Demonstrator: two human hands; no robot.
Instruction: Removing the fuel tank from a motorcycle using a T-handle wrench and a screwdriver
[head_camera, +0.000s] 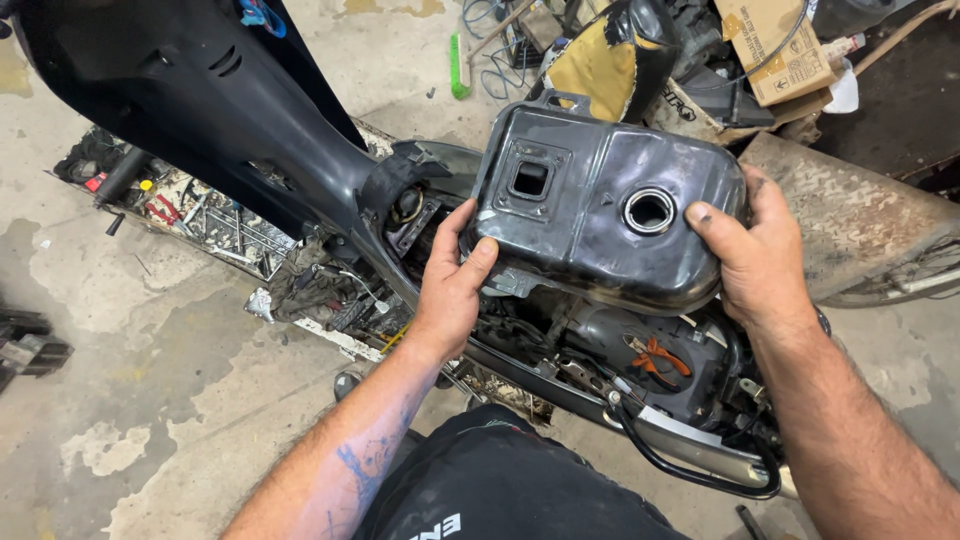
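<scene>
A black metal fuel tank (590, 210) with a round filler hole and a square opening is held up above the open frame of a scooter (600, 370). My left hand (452, 285) grips the tank's left edge, thumb on top. My right hand (760, 255) grips its right end, with a greasy thumb lying on the top face. The tank is tilted toward me, apart from the frame below. Wires, hoses and an orange-handled tool (655, 358) lie in the frame's cavity under the tank.
The scooter's black front body panel (190, 90) rises at upper left. Tools lie in a tray (200, 215) on the stained concrete floor. A cardboard box (775, 45), a torn seat (610, 55) and a metal ramp (850, 210) crowd the back right. My dark-clothed knee (500, 480) is at the bottom.
</scene>
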